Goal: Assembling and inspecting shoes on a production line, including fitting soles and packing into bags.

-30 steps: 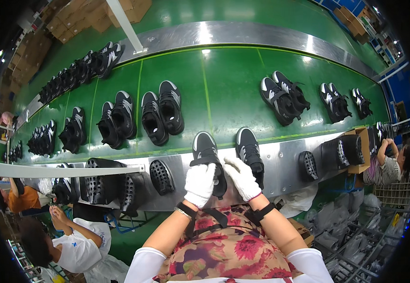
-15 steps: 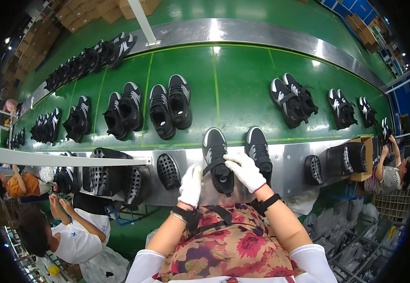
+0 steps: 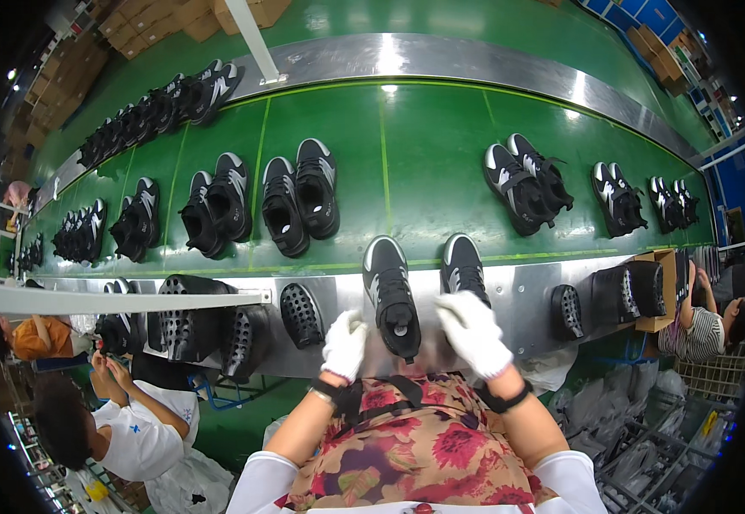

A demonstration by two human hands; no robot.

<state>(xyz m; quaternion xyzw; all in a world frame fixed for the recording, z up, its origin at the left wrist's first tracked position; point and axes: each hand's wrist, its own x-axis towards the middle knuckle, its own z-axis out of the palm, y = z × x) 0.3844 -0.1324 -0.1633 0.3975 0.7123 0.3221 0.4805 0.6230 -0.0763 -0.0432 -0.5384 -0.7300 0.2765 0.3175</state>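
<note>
Left hand [image 3: 344, 345] sat half-curled, seemingly empty, beside left shoe [image 3: 392, 287]; right hand [image 3: 475, 334], partly curled, overlapped right shoe [image 3: 463, 264], grip unclear. Shoes faced away, likely easing reach inside.

A head-worn fisheye looks forward and down at the nearby green surface [image 3: 432, 184].

Cdbd boxes [image 3: 146, 26] stacked at 10–11 o'clk; smaller box stack [image 3: 653, 53] at 2. Wht post [image 3: 253, 38] at 11, wht rail [image 3: 116, 297] at 9. Co-worker in orange top [image 3: 40, 338] approx 8–9, co-worker in wht top [image 3: 137, 439] at 8, co-worker in striped top [image 3: 698, 334] at 3–4. Open carton [image 3: 668, 283] nr 3; clr plastic bags [image 3: 585, 407] at 4.
</note>
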